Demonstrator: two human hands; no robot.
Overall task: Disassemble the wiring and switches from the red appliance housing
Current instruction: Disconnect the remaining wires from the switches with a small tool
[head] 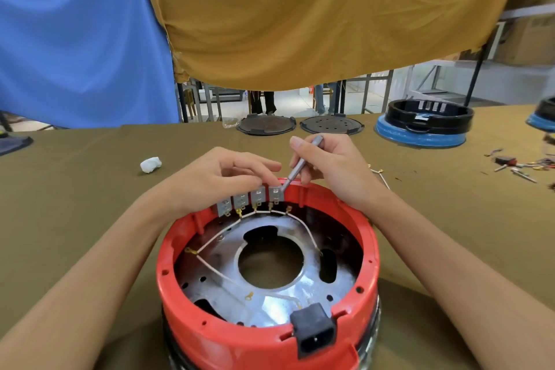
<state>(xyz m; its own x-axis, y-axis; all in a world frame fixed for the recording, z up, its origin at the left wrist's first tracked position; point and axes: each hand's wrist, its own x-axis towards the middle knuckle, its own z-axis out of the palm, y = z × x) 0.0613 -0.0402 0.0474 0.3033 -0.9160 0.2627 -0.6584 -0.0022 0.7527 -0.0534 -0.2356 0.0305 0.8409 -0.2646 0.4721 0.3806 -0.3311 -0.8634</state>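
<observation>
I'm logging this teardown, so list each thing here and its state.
Red housing: open on top, insides exposed.
Switches: still mounted on the far rim.
White wires: partly connected, some ends loose.
Left hand: holding the switches.
Right hand: gripping the metal tool.

I am looking at a workshop or small factory floor. A long bench (90,219) under olive cloth carries stripped appliance shells (423,126), round black base plates (267,125) and loose screws and tools (516,164). Behind hanging blue and mustard sheets (300,15) I see metal racks (375,90) and cardboard boxes (528,36).
</observation>
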